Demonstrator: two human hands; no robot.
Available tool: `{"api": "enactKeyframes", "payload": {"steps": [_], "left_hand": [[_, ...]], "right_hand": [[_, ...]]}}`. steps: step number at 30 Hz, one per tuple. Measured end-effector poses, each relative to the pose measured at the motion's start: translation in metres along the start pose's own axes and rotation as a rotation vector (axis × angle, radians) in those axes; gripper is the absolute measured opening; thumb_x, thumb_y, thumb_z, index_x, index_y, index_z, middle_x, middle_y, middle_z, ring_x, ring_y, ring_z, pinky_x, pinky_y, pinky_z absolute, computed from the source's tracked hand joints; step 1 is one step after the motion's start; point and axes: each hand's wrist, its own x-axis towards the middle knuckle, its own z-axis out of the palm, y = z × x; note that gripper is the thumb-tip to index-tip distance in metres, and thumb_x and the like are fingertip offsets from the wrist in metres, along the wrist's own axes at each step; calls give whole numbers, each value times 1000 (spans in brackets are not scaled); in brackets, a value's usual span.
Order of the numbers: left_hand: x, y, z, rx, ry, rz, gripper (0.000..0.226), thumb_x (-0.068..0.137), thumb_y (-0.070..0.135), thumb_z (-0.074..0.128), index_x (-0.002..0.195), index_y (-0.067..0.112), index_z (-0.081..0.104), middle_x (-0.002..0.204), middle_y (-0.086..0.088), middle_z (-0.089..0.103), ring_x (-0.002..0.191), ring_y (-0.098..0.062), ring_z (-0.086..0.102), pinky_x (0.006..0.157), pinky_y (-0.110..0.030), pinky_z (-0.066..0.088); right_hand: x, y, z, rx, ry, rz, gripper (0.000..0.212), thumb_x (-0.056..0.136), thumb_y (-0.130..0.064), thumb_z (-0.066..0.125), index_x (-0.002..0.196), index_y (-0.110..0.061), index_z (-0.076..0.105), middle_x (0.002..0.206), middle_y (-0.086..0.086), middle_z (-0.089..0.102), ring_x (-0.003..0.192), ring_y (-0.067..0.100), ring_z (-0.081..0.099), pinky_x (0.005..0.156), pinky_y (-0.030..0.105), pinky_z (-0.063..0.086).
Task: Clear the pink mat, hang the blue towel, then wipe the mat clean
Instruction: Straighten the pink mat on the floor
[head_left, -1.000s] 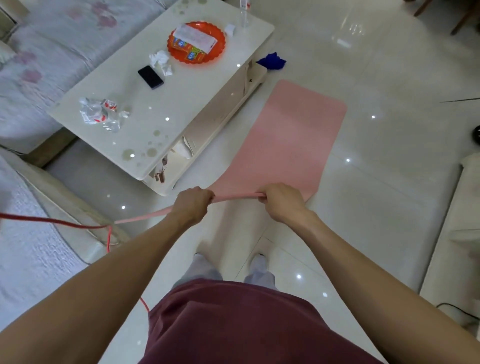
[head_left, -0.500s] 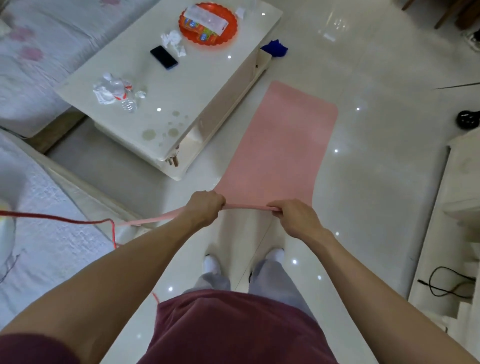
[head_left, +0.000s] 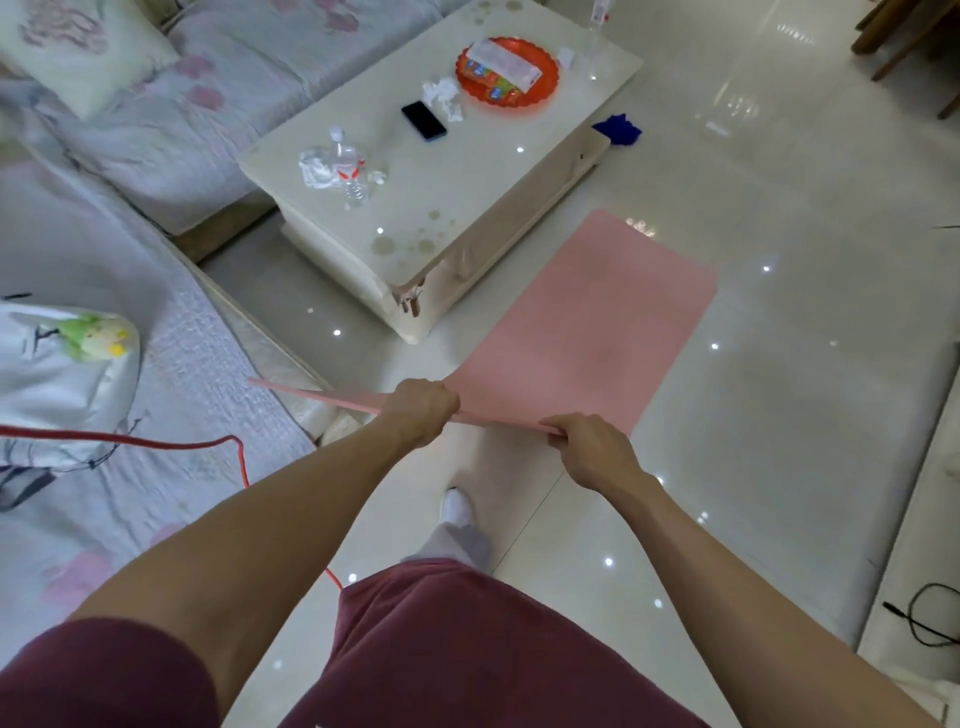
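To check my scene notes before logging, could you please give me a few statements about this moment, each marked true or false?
1. The left hand and the right hand both grip the near edge of the pink mat. True.
2. The blue towel lies on the pink mat. False: it lies beside the white table's far corner, apart from the mat.
3. The black phone lies on the white table. True.
4. The orange tray stands on the floor. False: it stands on the white table.
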Motion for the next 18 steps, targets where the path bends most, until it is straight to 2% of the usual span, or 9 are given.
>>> {"api": "enactKeyframes", "payload": {"steps": [3, 7, 11, 15, 18], "left_hand": [[-32, 0, 22, -23, 14, -44, 33, 91, 6, 51, 117, 20, 65, 106, -5, 69, 91, -28, 67, 74, -33, 50], [-78, 6, 47, -41, 33, -61, 31, 93, 7, 52, 119, 18, 65, 110, -6, 69, 95, -29, 67, 80, -37, 54], [-123, 12, 61, 19, 40, -71, 32, 92, 6, 50, 115, 19, 67, 106, -4, 72, 94, -28, 67, 79, -34, 53], [-160, 5, 67, 38, 59, -105, 32, 90, 4, 53, 113, 20, 68, 106, -2, 71, 93, -25, 68, 79, -34, 55], [-185, -5, 73, 6, 41, -125, 32, 91, 4, 54, 116, 19, 67, 108, -4, 70, 93, -25, 68, 78, -35, 54]], "right_hand": [[-27, -8, 23, 23, 30, -38, 28, 97, -13, 44, 110, -20, 67, 102, 4, 70, 94, 31, 62, 80, 39, 53], [-68, -17, 55, 29, 41, -75, 27, 94, -10, 43, 102, -19, 67, 96, 5, 69, 86, 30, 61, 73, 35, 50], [-108, -31, 76, 63, 7, -80, 30, 93, -8, 42, 102, -22, 67, 96, 5, 68, 85, 29, 59, 72, 34, 48], [-135, -54, 83, 42, -5, -113, 42, 81, 3, 40, 101, -23, 67, 91, 4, 67, 83, 27, 59, 68, 33, 46], [-145, -72, 89, 19, -14, -134, 39, 77, 4, 40, 95, -19, 65, 90, 5, 66, 83, 28, 59, 65, 32, 44]]}}
